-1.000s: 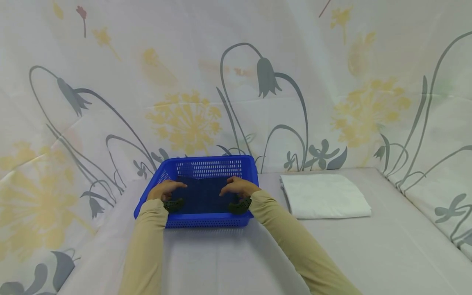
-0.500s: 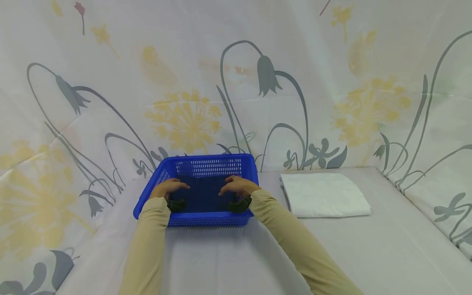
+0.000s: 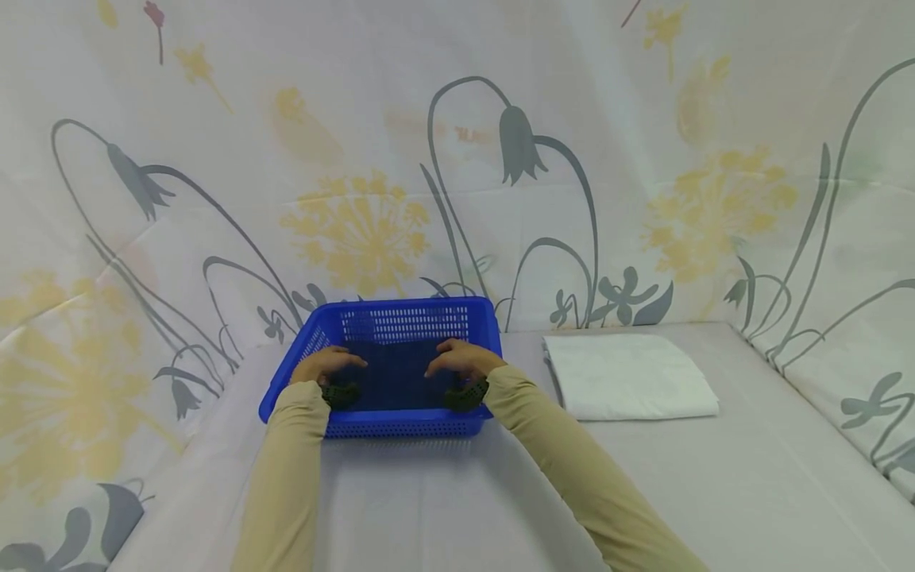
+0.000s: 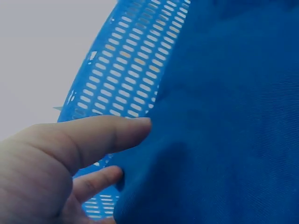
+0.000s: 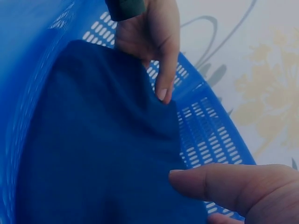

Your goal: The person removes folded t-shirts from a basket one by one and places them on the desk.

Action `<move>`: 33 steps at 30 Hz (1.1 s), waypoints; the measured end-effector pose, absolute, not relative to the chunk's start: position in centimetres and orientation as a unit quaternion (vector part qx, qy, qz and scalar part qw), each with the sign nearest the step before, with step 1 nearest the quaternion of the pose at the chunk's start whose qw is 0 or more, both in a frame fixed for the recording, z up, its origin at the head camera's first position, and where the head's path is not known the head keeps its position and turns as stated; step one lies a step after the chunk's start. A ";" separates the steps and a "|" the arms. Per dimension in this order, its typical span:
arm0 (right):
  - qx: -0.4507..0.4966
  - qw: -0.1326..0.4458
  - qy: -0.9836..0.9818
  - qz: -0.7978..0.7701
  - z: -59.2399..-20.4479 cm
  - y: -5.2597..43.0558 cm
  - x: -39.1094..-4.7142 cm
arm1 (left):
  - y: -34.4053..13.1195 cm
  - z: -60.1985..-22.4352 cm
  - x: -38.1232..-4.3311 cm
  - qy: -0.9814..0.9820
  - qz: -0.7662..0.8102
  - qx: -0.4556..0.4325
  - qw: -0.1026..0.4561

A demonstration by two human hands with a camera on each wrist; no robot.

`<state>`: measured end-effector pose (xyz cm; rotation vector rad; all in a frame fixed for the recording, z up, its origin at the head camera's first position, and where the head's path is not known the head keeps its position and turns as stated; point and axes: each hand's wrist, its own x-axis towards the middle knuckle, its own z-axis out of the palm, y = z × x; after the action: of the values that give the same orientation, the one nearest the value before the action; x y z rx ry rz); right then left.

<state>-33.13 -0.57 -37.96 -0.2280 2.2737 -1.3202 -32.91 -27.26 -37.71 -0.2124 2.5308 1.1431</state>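
A blue perforated plastic basket (image 3: 400,416) stands on the table, with a dark blue folded cloth (image 3: 396,377) lying in it. My left hand (image 3: 325,365) grips the cloth's left edge inside the basket; in the left wrist view its thumb (image 4: 133,132) lies at the cloth's edge and the other fingers are partly hidden alongside and below. At the opposite edge my right hand (image 3: 465,360) holds the cloth, thumb (image 5: 191,183) on top, most fingers out of sight. The right wrist view also shows the left hand (image 5: 161,42) with its thumb over a cloth corner.
To the right of the basket lies a folded white cloth (image 3: 632,377) on the pale table cover (image 3: 443,508). Behind rises a white hanging sheet (image 3: 608,56) printed with flowers. The basket's slotted walls (image 4: 126,70) stand close around both hands.
My left hand has shifted slightly to the right and inward at the cloth's edge. The right hand and the basket stay nearly where they were.
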 end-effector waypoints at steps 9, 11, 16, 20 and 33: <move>-0.077 0.244 0.832 -0.491 -38.0 -0.7 -33.3 | -27.4 -37.4 -32.7 0.882 0.431 -0.060 0.181; -0.074 0.244 0.833 -0.490 -38.0 -0.7 -33.4 | -27.4 -37.2 -32.5 0.881 0.434 -0.058 0.179; -0.076 0.239 0.840 -0.481 -37.9 -0.7 -33.6 | -27.2 -36.9 -32.3 0.876 0.448 -0.062 0.166; -0.080 0.220 0.845 -0.481 -38.0 -0.6 -33.6 | -26.9 -36.9 -32.2 0.861 0.478 -0.069 0.159; -0.087 0.204 0.844 -0.489 -37.5 -0.4 -33.2 | -27.2 -36.6 -32.1 0.846 0.501 -0.090 0.159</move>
<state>-33.25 -0.40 -37.48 -0.2423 2.3545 -1.3632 -32.10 -27.16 -36.55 -0.2564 2.4184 1.4333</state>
